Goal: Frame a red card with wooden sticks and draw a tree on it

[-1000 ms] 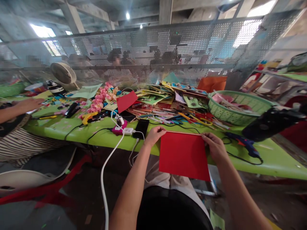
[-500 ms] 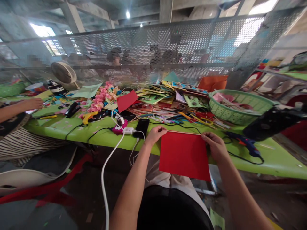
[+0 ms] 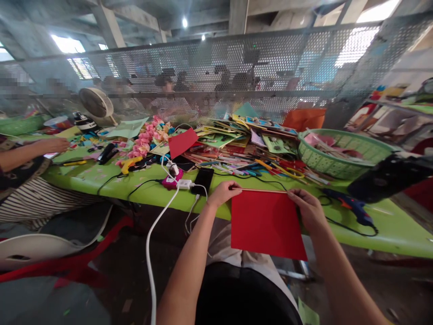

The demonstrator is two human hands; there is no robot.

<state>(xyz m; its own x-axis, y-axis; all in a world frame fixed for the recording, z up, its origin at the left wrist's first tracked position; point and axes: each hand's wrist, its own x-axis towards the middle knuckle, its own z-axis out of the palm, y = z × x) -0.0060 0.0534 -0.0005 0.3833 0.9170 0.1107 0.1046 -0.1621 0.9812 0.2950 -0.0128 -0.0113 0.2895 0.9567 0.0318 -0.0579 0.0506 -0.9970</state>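
A red sheet of paper [image 3: 267, 223] hangs over my lap at the table's front edge. Along its top edge runs a thin pale stick [image 3: 264, 190]. My left hand [image 3: 223, 193] pinches the stick and paper at the top left corner. At the top right corner, my right hand [image 3: 307, 205] grips the same edge between thumb and fingers. Just beyond my left hand lies a black phone [image 3: 204, 179]. A dark blue glue gun [image 3: 353, 205] rests right of my right hand, its cord running behind that hand.
Pencils and pens [image 3: 230, 166] lie before a pile of cards [image 3: 237, 131]. A green basket [image 3: 338, 167] stands at right, near a black object [image 3: 385, 178]. A white cable [image 3: 151, 253] hangs from a pink adapter [image 3: 172, 180]. A co-worker's hand [image 3: 57, 145] is at left.
The whole view has shifted slightly, so everything appears a little further right and lower. Both hands keep their hold on the top edge; the red paper's lower edge has swung slightly.
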